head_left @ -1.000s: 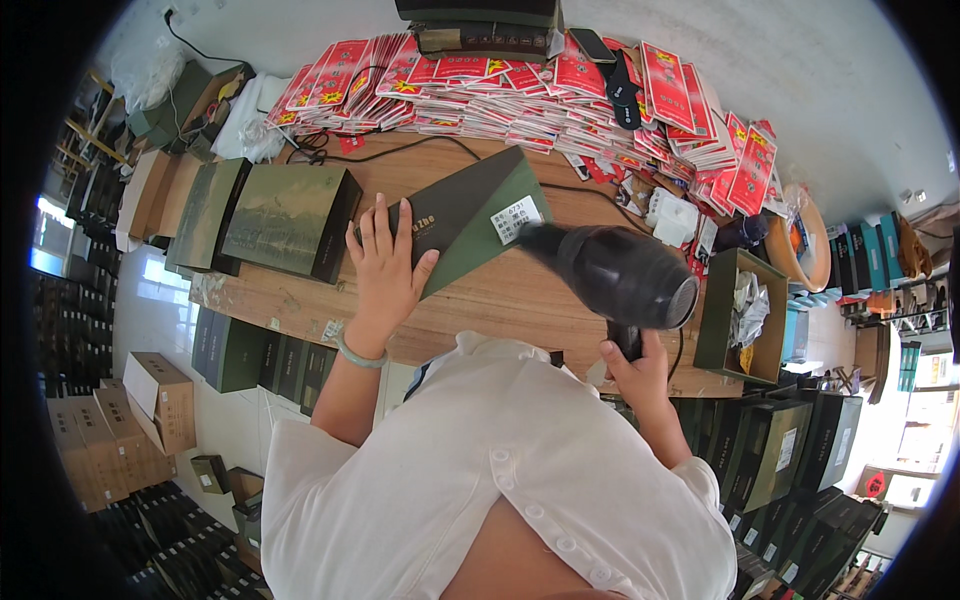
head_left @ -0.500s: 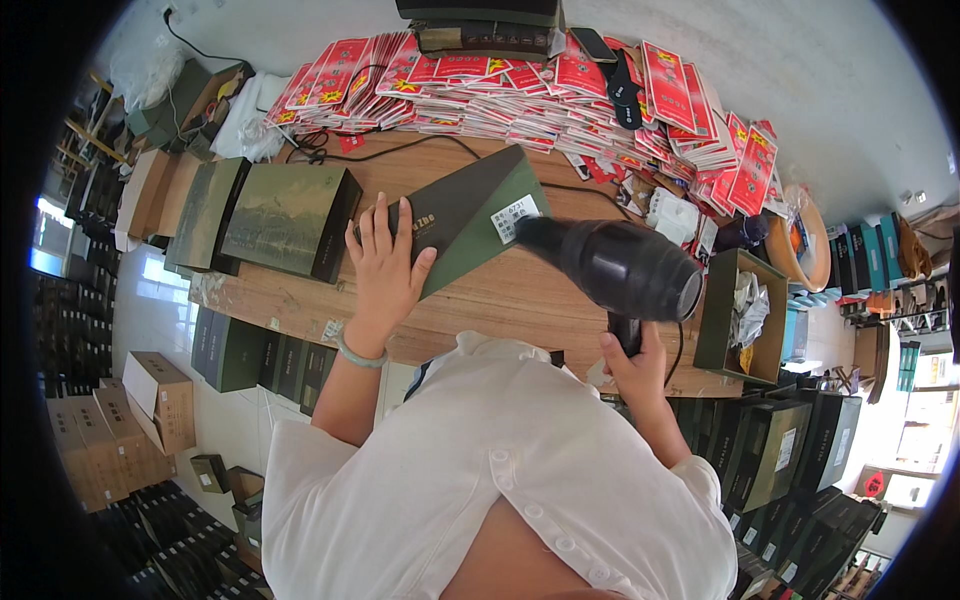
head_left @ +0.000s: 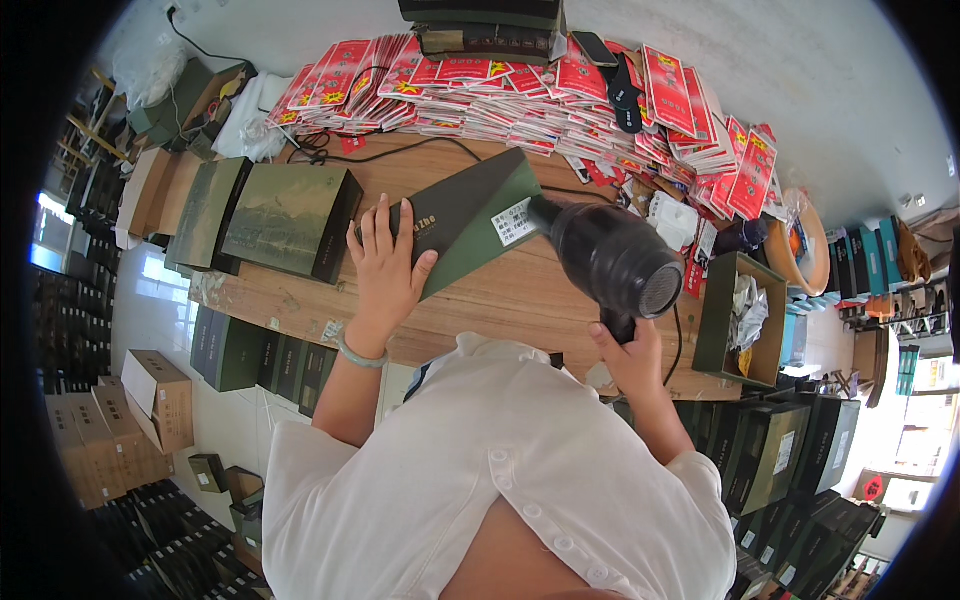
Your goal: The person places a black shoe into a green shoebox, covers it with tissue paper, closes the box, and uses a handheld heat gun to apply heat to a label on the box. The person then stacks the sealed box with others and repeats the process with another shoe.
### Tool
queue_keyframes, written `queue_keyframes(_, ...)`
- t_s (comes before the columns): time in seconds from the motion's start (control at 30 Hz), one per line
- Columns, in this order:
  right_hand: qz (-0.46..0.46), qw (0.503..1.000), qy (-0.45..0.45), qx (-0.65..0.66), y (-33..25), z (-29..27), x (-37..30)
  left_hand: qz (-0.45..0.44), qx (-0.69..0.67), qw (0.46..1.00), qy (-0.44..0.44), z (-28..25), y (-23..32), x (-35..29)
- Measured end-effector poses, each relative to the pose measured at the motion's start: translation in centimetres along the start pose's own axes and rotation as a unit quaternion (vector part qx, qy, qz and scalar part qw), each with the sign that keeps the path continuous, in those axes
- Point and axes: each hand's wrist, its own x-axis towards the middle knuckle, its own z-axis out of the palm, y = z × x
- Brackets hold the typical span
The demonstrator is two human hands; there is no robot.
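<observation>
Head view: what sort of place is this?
Likely a packing room or stockroom: there's a wooden worktable, red printed cards heaped along its back, and dark green boxes stacked at its right.

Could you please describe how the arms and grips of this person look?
The left arm wears a round, pale green bangle; the right arm shows none. Short white sleeves leave both forearms bare. Left grip and right grip wear no gloves.
</observation>
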Motion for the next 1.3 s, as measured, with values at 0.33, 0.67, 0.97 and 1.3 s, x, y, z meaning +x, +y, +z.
queue_keyframes(0.33, 0.079, 0.994, -0.003, 0.077, -0.7, 0.4, 0.9, 0.002, 0.001, 1.0, 0.001, 0.1, 0.1, -0.1)
queue_keyframes(0.67, 0.048, 0.995, -0.012, 0.085, -0.6, 0.6, 0.8, -0.003, 0.001, 1.0, -0.003, 0.2, 0.0, -0.2)
queue_keyframes(0.97, 0.052, 0.993, -0.034, 0.101, -0.4, 0.5, -0.1, 0.002, 0.001, 1.0, 0.007, 0.2, 0.1, 0.0)
queue_keyframes(1.3, 0.123, 0.984, -0.054, 0.116, -2.7, 0.1, -0.3, 0.0, -0.004, 1.0, -0.001, 0.0, 0.0, 0.0)
